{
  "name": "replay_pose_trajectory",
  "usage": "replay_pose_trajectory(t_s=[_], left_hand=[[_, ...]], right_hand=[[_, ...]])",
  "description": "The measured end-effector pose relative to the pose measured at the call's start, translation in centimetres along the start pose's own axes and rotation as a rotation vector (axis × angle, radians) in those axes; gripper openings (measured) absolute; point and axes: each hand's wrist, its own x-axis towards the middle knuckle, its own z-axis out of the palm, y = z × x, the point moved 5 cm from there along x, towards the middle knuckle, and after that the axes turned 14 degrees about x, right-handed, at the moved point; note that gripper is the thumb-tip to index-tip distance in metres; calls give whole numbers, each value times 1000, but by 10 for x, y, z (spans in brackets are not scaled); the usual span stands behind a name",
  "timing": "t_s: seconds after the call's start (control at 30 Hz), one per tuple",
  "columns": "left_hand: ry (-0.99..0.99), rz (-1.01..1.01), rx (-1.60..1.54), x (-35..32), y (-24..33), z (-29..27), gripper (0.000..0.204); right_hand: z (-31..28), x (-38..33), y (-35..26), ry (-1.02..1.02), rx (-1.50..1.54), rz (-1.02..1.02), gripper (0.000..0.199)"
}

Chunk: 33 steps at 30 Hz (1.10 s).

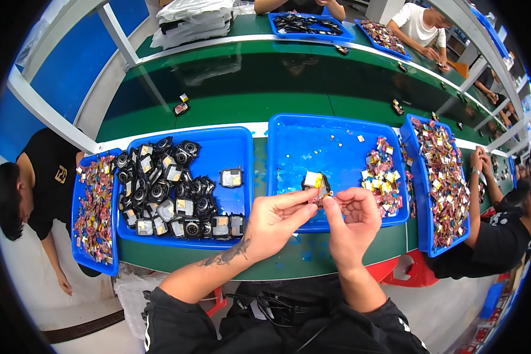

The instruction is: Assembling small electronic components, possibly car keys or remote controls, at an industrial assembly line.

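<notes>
Green, glossy bench (265,268); pale metal frame (56,112) slanting over at left. Left hand (277,215) pinches a small dark-edged module (314,179), silver and yellow on top, above the middle blue tray (292,144). Right hand (355,224): thumb at module's near edge, fingers half curled, cannot tell whether gripping. Left tray (243,147): hard black casings (159,190), squarish. Middle tray, right side: jumbled reddish-yellow scraps (380,171).

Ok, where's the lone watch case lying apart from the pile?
In the head view, the lone watch case lies in the wide blue tray left of the left hand, right of the watch-case pile.
</notes>
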Motion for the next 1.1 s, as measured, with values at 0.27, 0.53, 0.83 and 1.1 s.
replay_pose_trajectory(t_s=[0.27,0.53,0.83,1.1], left_hand=[[23,83,-50,-1,6,-1,40],[86,80,-122,3,14,-1,65],[200,61,-79,3,6,-3,54],[334,195,1628,3,57,-93,37]], right_hand=[[4,-1,-3,-84,-214,-173,25],[11,6,6,-41,6,133,36],[30,26,-8,-334,-372,-79,40],[66,129,49,-572,-399,90,36]])
